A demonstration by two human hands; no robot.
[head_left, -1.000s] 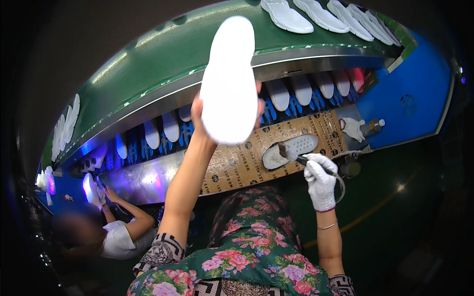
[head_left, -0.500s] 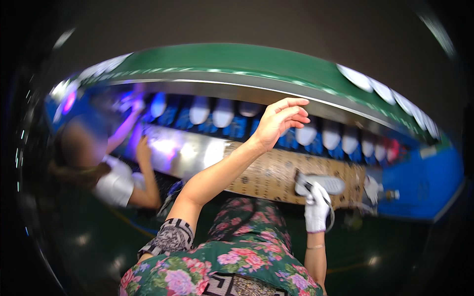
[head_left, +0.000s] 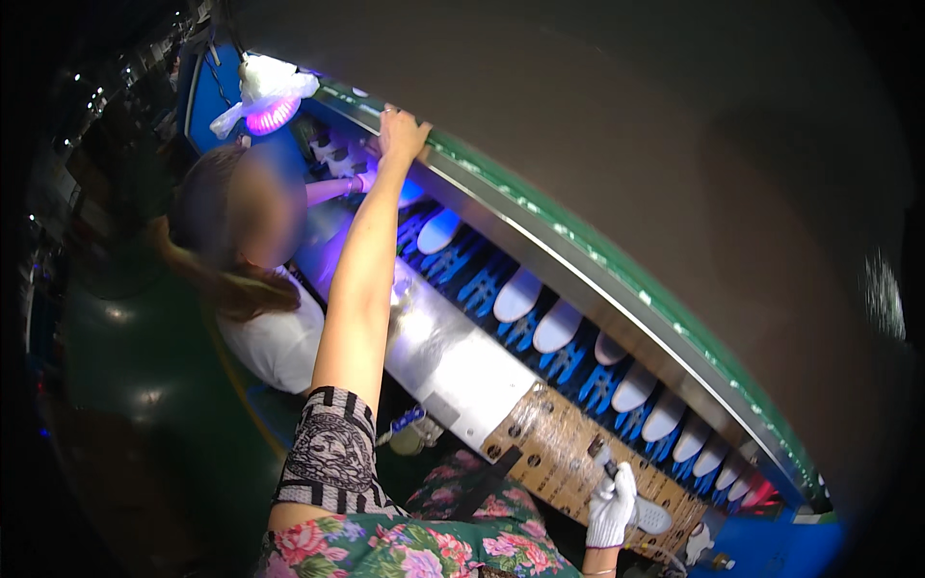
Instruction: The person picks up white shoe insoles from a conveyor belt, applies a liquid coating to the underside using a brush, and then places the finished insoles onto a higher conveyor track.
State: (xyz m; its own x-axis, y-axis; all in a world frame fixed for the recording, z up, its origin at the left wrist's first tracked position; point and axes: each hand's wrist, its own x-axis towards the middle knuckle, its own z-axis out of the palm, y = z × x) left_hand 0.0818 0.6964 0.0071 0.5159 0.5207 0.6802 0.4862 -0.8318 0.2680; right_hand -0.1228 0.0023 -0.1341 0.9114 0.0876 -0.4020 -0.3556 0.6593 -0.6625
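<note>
My bare left hand (head_left: pixel 401 137) is stretched far forward to the edge of the upper green ledge (head_left: pixel 482 183), its thumb apart from the fingers. The fingertips are partly hidden, and I see nothing held there. My right hand (head_left: pixel 612 508), in a white knit glove, is closed around a brush-like tool (head_left: pixel 605 457) with a dark handle and a pale head. Partly behind that glove, a grey shoe sole (head_left: pixel 653 517) lies on the brown-papered bench (head_left: pixel 549 433). A thin tube or cord trails near my right wrist.
White soles (head_left: pixel 557 328) stand in a row on blue holders (head_left: pixel 477 289) beneath the ledge. To the left, a co-worker (head_left: pixel 275 328) reaches toward the line under a pink-glowing lamp (head_left: pixel 273 114). A bare metal plate (head_left: pixel 462 371) adjoins the papered part; a blue panel (head_left: pixel 771 549) is at right.
The view has turned, so the bench now slants down to the right. My left hand has gone from hovering over the row to the ledge's edge at far left. My right hand keeps the brush.
</note>
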